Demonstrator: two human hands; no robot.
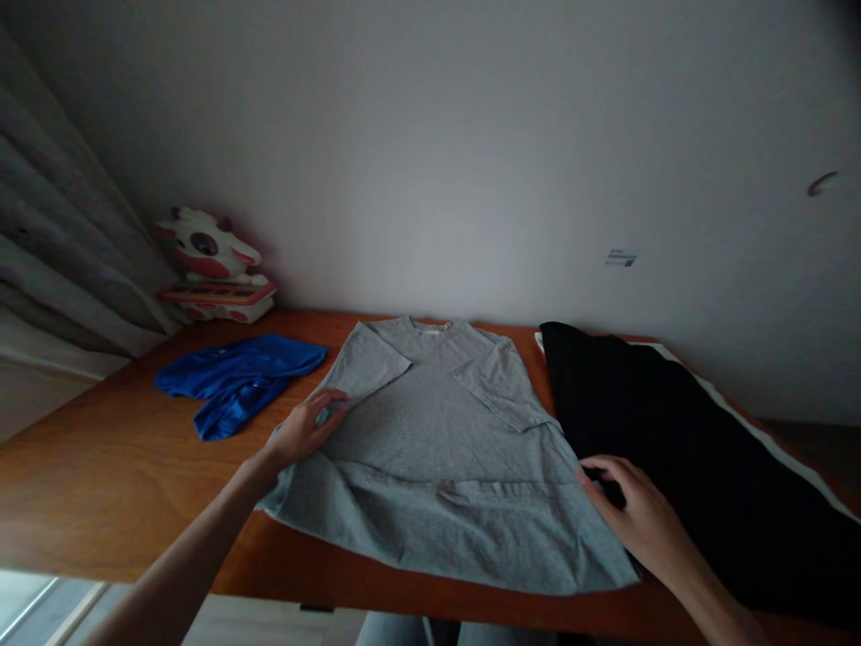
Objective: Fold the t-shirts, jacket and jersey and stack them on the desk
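Note:
A grey T-shirt (pixel 437 431) lies spread on the wooden table, its collar toward the wall and its hem near the front edge. Both short sleeves lie inward over the body, and a crease runs across the lower part. My left hand (pixel 306 431) rests on the shirt's left side, fingers apart, holding nothing that I can see. At the shirt's right edge, my right hand (pixel 622 498) touches the cloth with thumb and fingers curved and a gap between them.
Crumpled blue clothing (pixel 242 372) lies on the table (pixel 87 484) at the left. Behind it a toy cow with a keyboard (pixel 219 269) stands beside a curtain (pixel 60 224). Black cloth (pixel 673 449) over something white covers the right side. A wall rises behind the table.

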